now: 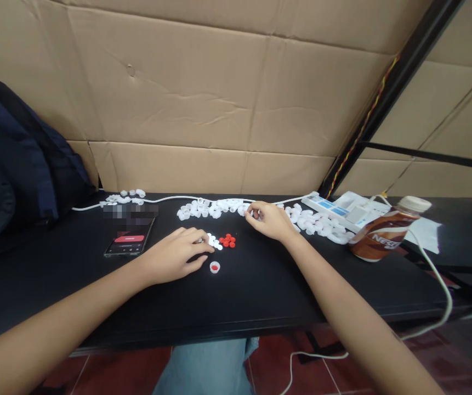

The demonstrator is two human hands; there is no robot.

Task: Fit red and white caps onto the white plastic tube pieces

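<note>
My left hand (178,253) lies over the black table with fingers stretched and thumb apart, its fingertips at a small group of white discs (217,246). Right beside these is a cluster of red discs (229,240). Closer to me stands a single white ring-shaped cap (215,267) with red inside it. My right hand (266,219) is at the long heap of white caps (219,207), thumb and index finger curled together at its edge. Whatever may be between those fingertips is too small to make out.
A phone (131,237) lies at the left, near a dark backpack (17,170). More white pieces (123,200) sit behind it. At the right are a brown bottle (384,233), a white-and-blue box (334,211) and a white cable (437,274). Cardboard (178,99) walls the back.
</note>
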